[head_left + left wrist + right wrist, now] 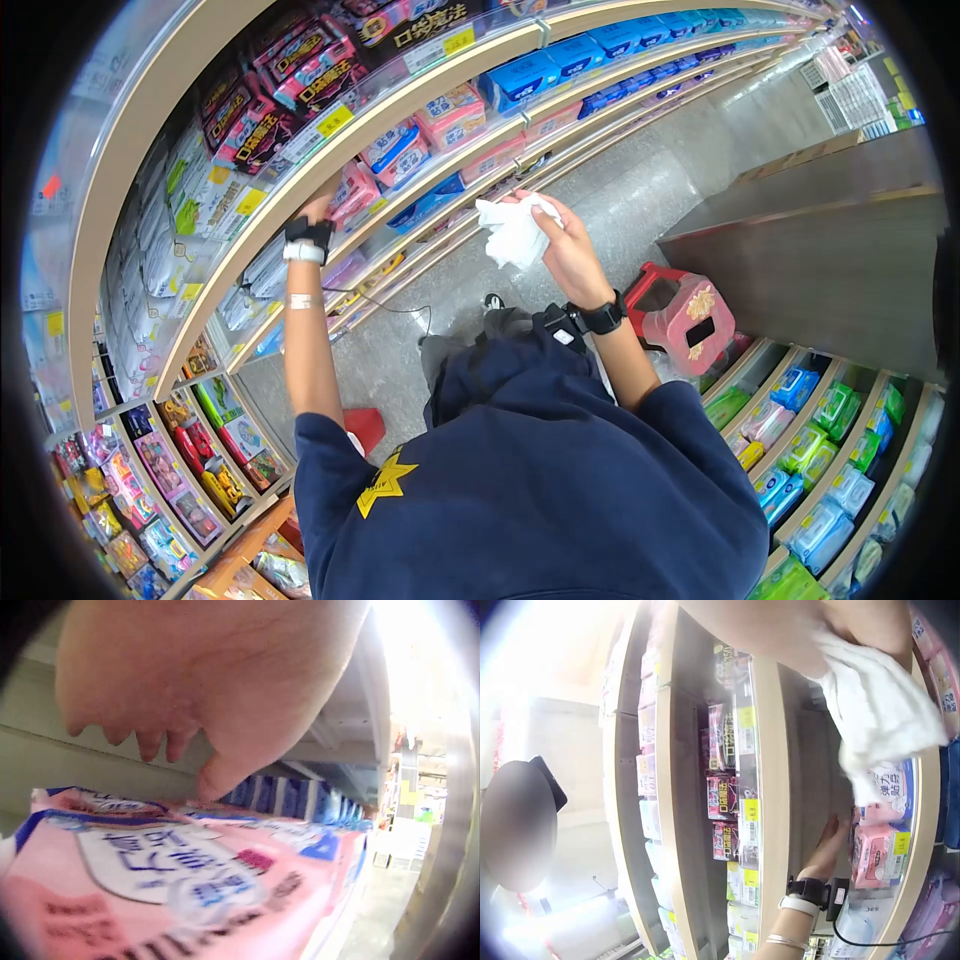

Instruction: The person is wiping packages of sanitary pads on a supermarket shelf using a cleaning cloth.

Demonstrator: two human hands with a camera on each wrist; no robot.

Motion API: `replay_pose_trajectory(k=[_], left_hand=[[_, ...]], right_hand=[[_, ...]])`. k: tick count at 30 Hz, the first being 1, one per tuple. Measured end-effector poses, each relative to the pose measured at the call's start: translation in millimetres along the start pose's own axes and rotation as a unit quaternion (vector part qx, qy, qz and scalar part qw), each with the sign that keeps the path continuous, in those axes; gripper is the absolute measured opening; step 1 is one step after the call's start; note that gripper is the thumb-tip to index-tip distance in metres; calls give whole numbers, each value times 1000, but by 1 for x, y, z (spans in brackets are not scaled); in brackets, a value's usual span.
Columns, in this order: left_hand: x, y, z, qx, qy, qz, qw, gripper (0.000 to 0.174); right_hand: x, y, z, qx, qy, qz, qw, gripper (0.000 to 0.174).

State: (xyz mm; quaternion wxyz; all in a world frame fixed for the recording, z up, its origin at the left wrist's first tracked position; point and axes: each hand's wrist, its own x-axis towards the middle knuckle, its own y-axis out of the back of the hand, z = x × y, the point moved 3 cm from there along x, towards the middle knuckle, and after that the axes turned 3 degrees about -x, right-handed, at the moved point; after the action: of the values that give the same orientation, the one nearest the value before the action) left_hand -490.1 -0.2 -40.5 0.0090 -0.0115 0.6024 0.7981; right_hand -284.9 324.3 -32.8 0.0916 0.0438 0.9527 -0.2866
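Observation:
My left hand (318, 205) reaches into a shelf, partly hidden by the shelf board above in the head view. In the left wrist view, the left hand (202, 682) extends over a pink pack (172, 877) with white and blue printing, its fingertips near the pack's far edge. The right wrist view shows the left hand (831, 847) with straight fingers beside the pink packs (879, 855). Out over the aisle, my right hand (575, 260) pinches a crumpled white cloth (515, 230) between thumb and fingers; the cloth (885, 705) hangs down loosely.
Blue packs (520, 80) continue along the same shelf. Black-and-pink boxes (250, 130) stand on the shelf above. On the floor at the right is a red stool (690, 315). A thin black cable (385, 305) runs from the left wrist. Wipe packs (835, 405) fill shelves behind me.

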Motion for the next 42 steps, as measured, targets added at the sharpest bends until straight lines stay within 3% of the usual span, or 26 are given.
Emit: replay_pose_trajectory(k=[3,4,5,6,7,8,9,10,12,14,18,20,21,23,24,25,28,30,32,33,36,37,40,41,42], left_hand=[[-38,7,68,-196,-38,-44,979,37],[-35,-33,64,-359,-109,-47,926,33],[-77,-17,109,-325,-280,71,900,39],[-108,-19,135,-349,-260,-31,900,46],[-136,-10,165,-397,-263,-169,863,50],[-155,-34,173,-517,-257,-280,767,51],[-178,-29,189,-557,-242,-349,714,52],[-199,-27,198,-569,-237,-357,702,51],[-238,-34,206,-681,-83,-414,598,51],[-263,-42,209,-789,-31,-431,437,48],[-313,-32,216,-717,-16,-363,595,36],[-332,-36,217,-678,3,-324,660,30],[-340,-39,222,-697,-27,-270,664,26],[-357,-30,229,-582,-156,-119,789,24],[-366,-25,234,-509,-213,-41,833,24],[-376,-20,239,-461,-260,41,847,22],[-414,-16,248,-548,-148,-43,822,20],[-431,-7,264,-531,-158,5,833,17],[-441,-10,272,-510,-163,26,844,16],[-446,-6,279,-495,-163,15,854,14],[-454,1,301,-491,-193,25,849,12],[-455,8,306,-474,-212,46,853,11],[-451,36,334,-459,-373,157,791,11],[-452,40,340,-461,-394,122,785,12],[-452,38,339,-468,-348,60,810,12]], right_hand=[[-19,1,-22,-116,57,20,991,31],[-27,0,-23,-143,51,47,987,30],[-34,-2,-27,-209,96,55,972,29],[-42,-3,-30,-273,138,64,950,28],[-51,-5,-32,-242,120,54,961,27],[-59,-8,-37,-213,105,42,970,25],[-67,-8,-41,-199,105,34,974,23],[-75,-8,-42,-183,124,49,974,22],[-89,-4,-51,-261,217,107,934,24],[-102,7,-51,-244,243,180,921,25],[-136,30,-53,-300,277,230,884,27],[-158,40,-56,-320,253,211,888,17],[-169,48,-55,-343,234,198,888,16],[-192,61,-55,-358,148,183,904,15],[-200,68,-54,-370,177,158,898,15],[-208,78,-50,-383,203,133,892,15],[-237,87,-58,-429,303,93,846,13],[-261,82,-78,-469,373,103,794,13],[-282,88,-93,-438,407,83,797,12],[-289,95,-96,-399,406,53,820,12],[-292,109,-111,-408,279,34,869,9],[-295,107,-121,-397,287,45,870,10],[-295,116,-148,-520,347,27,780,11],[-292,121,-152,-584,339,-23,737,13],[-293,124,-159,-518,330,-52,788,14]])
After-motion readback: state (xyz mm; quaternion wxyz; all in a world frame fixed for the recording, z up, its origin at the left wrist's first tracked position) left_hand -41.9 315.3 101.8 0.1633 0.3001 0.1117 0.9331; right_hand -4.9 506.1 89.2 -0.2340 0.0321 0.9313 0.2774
